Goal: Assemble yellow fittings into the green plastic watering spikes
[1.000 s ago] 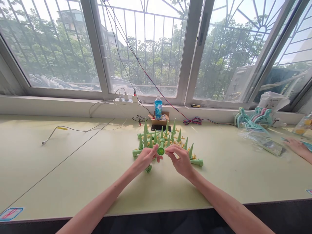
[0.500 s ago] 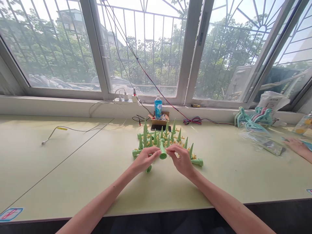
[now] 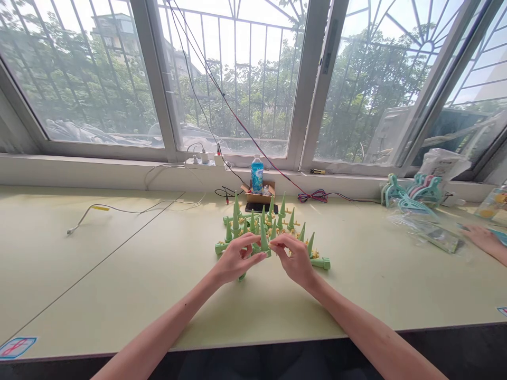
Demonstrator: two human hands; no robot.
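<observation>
A green plant watering spike stands point up between my hands, its wide collar end low. My left hand is closed on it, the thumb under the collar and the fingers along its left side. At the right side of the spike, my right hand pinches what looks like a small yellow valve, mostly hidden by the fingertips. Just beyond my hands, several more green spikes stand upright among small yellow valves. Other green spikes lie on their sides, one at the right of the group.
Behind the spikes are a phone, a small cardboard box and a blue bottle. A cable crosses the table at left. Hangers and plastic bags lie at right, near another person's hand.
The spike in my hands has turned from collar end facing me to point up. My left fingers and thumb have shifted around its collar; my right hand has barely moved.
</observation>
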